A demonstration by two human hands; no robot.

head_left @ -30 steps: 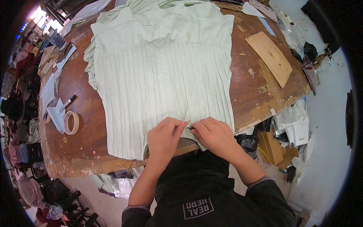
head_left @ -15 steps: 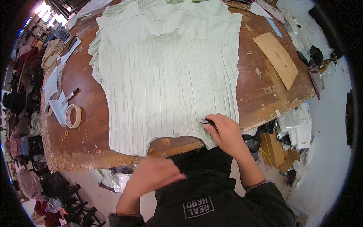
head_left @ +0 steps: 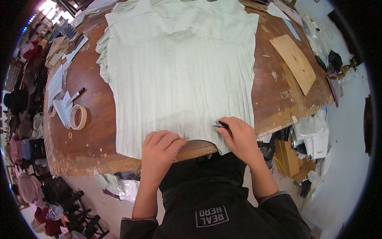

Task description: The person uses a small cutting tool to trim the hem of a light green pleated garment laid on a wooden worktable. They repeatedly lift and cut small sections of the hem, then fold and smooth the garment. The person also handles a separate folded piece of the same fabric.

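Compared with half a second ago, the left hand (head_left: 161,148) is brought back up from below the table edge and is now laid on the near hem of the pale green cloth (head_left: 179,67), fingers together and slightly bent, pressed flat on it. The right hand (head_left: 238,137) is kept at the same place on the hem, and a small dark tool (head_left: 223,126) is pinched between its fingers; what kind of tool cannot be told. The cloth is spread over the middle of the round wooden table (head_left: 89,119), its near edge hanging a little over the rim. To the left a roll of tape (head_left: 78,116) and a marker (head_left: 75,95) are seen, to the right a flat wooden board (head_left: 295,61), all well apart from the hands.
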